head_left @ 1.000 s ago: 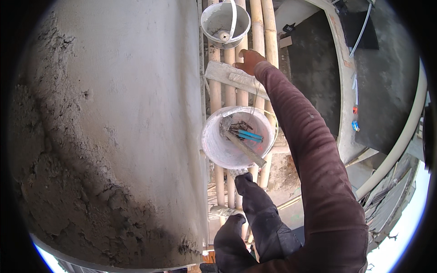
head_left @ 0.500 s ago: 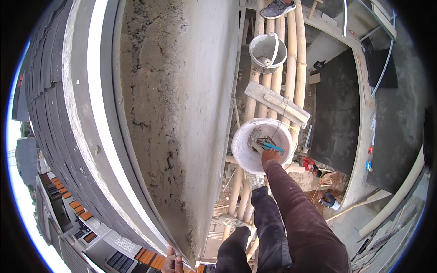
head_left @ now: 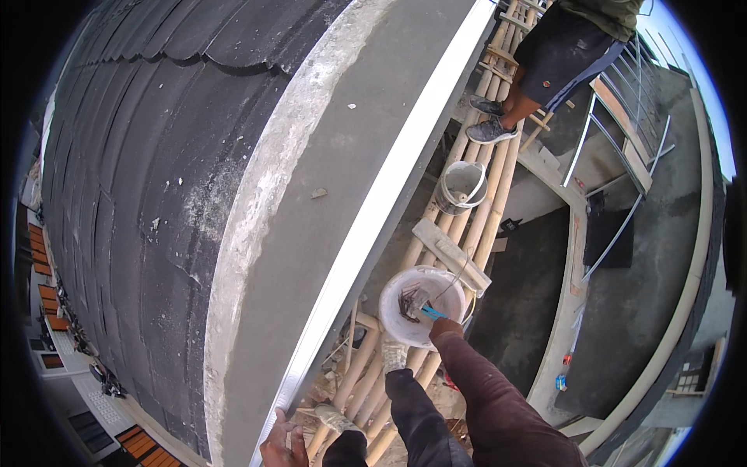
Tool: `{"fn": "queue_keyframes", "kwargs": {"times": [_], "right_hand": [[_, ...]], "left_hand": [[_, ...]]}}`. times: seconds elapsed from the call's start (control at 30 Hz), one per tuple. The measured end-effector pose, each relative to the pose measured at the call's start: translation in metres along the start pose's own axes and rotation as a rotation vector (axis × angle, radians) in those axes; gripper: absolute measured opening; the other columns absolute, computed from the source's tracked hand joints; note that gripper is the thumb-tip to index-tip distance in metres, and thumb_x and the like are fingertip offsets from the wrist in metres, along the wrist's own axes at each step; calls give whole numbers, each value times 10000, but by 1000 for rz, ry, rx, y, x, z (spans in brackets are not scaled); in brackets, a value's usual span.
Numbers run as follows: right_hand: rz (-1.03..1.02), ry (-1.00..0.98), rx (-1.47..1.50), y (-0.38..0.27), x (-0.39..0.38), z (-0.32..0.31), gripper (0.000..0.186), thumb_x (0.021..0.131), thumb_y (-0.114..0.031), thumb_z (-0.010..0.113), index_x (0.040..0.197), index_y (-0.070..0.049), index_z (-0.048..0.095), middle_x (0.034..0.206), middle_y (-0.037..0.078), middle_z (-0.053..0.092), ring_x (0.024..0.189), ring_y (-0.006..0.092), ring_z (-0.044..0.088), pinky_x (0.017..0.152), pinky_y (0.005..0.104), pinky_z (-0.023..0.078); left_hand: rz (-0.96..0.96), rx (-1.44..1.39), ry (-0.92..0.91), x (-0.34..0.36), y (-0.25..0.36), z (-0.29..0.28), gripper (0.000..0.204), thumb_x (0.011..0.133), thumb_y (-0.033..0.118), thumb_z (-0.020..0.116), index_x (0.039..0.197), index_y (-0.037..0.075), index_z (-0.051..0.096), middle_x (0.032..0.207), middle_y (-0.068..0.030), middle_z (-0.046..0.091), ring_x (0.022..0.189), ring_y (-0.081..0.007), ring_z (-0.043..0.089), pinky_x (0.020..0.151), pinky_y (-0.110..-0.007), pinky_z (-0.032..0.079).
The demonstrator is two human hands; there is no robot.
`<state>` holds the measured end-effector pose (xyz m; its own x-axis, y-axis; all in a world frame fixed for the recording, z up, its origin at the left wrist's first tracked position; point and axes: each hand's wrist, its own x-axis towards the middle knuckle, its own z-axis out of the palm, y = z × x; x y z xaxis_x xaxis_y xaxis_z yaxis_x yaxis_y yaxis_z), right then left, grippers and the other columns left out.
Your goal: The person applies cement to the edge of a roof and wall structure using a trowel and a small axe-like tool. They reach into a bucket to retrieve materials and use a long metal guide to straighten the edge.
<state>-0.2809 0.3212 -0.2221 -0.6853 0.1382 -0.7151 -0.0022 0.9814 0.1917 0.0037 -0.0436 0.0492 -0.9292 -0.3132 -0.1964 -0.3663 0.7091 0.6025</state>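
Seen from above, a white bucket (head_left: 411,333) stands on a narrow walkway of bamboo poles (head_left: 489,233), and the person's right hand (head_left: 445,330) reaches over its near right rim, closed on the end of a blue-handled tool (head_left: 433,312) whose other end lies inside the bucket. Well to the bucket's lower left, the left hand (head_left: 283,447) has its fingers partly bent at the end of a long white strip (head_left: 346,261); I cannot tell whether it grips or only rests there.

The strip edges the space left of the bucket, leaving a gap between them. Just beyond the bucket a plank (head_left: 450,253) crosses the poles, limiting room on that side, and farther along is a grey bucket (head_left: 453,180). Right of the white bucket, past the poles, a dark floor (head_left: 517,296) opens out.

The right fingers are mostly hidden, the dark items heaped in the white bucket are hard to make out, and a co-worker (head_left: 556,58), farthest beyond it, is cut off above the waist
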Motion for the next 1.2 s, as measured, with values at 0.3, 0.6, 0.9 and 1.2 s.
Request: {"fn": "queue_keyframes", "kwargs": {"times": [0.3,0.6,0.9,1.2], "right_hand": [[-51,268,71,5,-122,-69,444,892,-369,675,1118,7,606,1074,285,715,1066,463,684,937,526,548],[-78,-74,687,71,-244,-2,242,962,-212,607,1025,-5,497,743,82,563,500,177,539,401,333,417],[-244,-70,449,62,-265,-12,286,953,-213,631,1041,20,489,761,124,618,512,196,572,411,358,435],[-569,-158,203,18,-280,8,394,910,-261,677,1106,39,514,827,146,639,599,201,605,495,355,499]], "left_hand": [[-226,-262,199,-11,-3,-1,131,938,110,654,1015,6,677,1374,-309,595,1186,-439,632,1086,-558,452],[-284,-160,197,-17,12,49,388,891,180,623,1195,-61,625,1506,-369,441,1412,-416,478,1198,-560,328],[-304,-331,241,12,26,62,387,969,182,541,1254,-60,641,1564,-339,384,1451,-397,441,1192,-586,324],[-347,-361,279,11,22,69,375,977,211,536,1239,-23,669,1554,-314,420,1445,-378,454,1208,-601,299]]}}
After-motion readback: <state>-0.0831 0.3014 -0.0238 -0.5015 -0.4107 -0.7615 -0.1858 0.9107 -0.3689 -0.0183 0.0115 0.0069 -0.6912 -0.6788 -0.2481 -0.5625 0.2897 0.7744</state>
